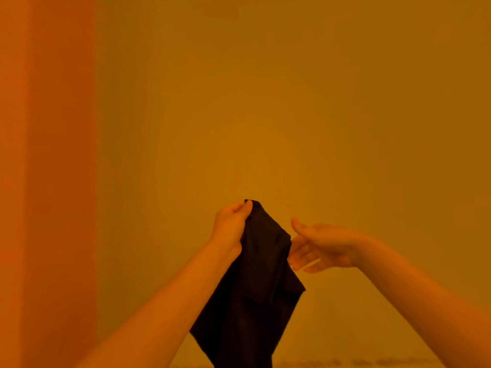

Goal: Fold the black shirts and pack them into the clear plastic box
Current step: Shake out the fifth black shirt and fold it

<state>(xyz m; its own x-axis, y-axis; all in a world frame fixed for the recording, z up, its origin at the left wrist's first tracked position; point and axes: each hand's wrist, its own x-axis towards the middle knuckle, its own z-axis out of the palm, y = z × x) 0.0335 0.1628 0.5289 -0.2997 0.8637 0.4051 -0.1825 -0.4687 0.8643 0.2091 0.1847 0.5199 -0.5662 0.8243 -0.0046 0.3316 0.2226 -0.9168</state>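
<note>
The left hand (231,221) pinches the top corner of a black shirt (255,282), held up against the wall — the right hand (318,245) is open, fingers just touching its edge.

A plain, smooth wall (292,102) filled nearly the whole view, bathed in a heavy amber-orange light that tinted everything. Along the left side ran a broad vertical band of deeper orange-red surface (53,155), meeting the wall at a soft upright edge. At the bottom right, a pale blurred strip (358,363) showed, too indistinct to identify.
</note>
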